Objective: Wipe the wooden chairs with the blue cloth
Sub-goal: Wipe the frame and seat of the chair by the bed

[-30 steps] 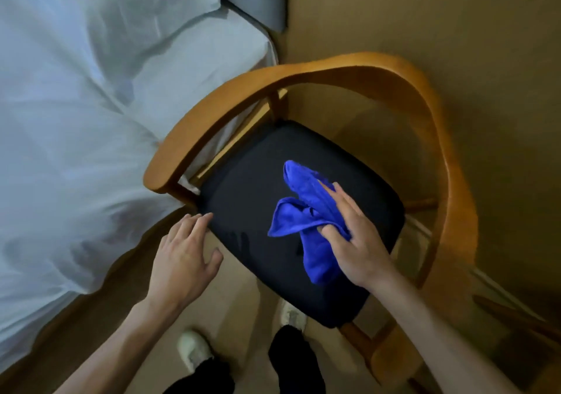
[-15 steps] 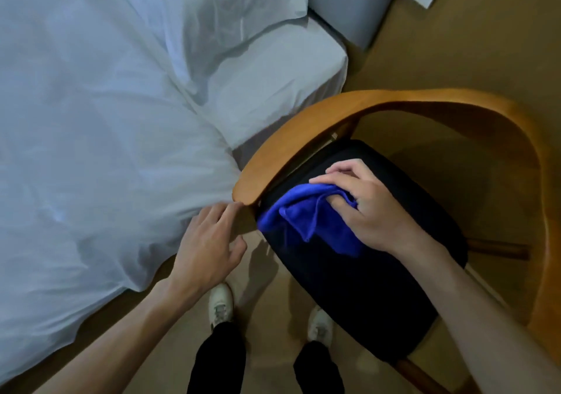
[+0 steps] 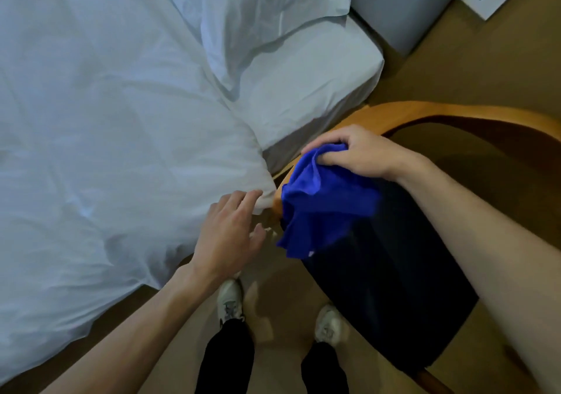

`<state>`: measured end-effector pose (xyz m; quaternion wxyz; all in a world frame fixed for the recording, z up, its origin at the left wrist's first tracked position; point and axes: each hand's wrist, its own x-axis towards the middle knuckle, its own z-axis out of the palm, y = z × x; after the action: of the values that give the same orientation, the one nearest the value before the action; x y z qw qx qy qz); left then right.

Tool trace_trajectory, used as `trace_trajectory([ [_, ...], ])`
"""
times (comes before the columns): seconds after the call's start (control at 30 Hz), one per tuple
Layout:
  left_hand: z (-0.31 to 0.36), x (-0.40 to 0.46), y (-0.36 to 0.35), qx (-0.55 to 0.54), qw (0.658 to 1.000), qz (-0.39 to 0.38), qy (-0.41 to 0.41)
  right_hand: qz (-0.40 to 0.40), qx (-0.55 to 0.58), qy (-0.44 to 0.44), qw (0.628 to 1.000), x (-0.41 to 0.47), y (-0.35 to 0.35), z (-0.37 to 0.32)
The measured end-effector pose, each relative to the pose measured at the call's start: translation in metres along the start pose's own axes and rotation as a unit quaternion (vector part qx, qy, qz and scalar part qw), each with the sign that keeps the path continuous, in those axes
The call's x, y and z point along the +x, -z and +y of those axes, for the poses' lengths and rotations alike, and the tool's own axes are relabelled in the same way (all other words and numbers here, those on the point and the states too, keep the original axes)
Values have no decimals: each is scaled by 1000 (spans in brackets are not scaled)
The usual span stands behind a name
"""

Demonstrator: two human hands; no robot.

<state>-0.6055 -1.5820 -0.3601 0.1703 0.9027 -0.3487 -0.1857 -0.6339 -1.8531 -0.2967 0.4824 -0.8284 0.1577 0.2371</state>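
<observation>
At the far left we see the bed (image 3: 91,120) with its white duvet hanging over the edge toward the floor. Our left hand (image 3: 226,235) hovers beside that edge, its fingers (image 3: 243,199) loosely spread and holding nothing. Next comes the blue cloth (image 3: 321,205), draped over the end of the wooden chair (image 3: 455,112) armrest and above its dark seat. Our right hand (image 3: 361,153) grips the cloth's top, fingers curled round it.
</observation>
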Motion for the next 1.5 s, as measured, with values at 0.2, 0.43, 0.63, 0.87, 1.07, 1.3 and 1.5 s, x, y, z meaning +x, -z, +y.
trace_trajectory([
  [0.2, 4, 12, -9, -25, 1000, 13, 2, 223, -136, 43, 964, 49, -14, -8],
  [0.43, 21, 21, -18, -71, 997, 29, 0, 372, -164, -75, 910, 56, -4, 9],
  [0.63, 36, 40, -26, -83, 992, 73, 52, 186, 12, -48, 981, 22, -5, 29],
  [0.87, 42, 60, -15, -103, 986, 105, 74, 255, -95, 46, 961, -5, -23, 44],
  [1.07, 30, 45, 0, -168, 977, 108, 78, 377, 23, 36, 925, -4, 9, 30],
  [1.3, 8, 31, 20, -169, 975, 110, 89, 448, 260, 55, 854, -21, 58, 15],
  [1.5, 19, 34, 16, -186, 969, -6, 161, 409, 190, -48, 891, 5, 42, 21],
])
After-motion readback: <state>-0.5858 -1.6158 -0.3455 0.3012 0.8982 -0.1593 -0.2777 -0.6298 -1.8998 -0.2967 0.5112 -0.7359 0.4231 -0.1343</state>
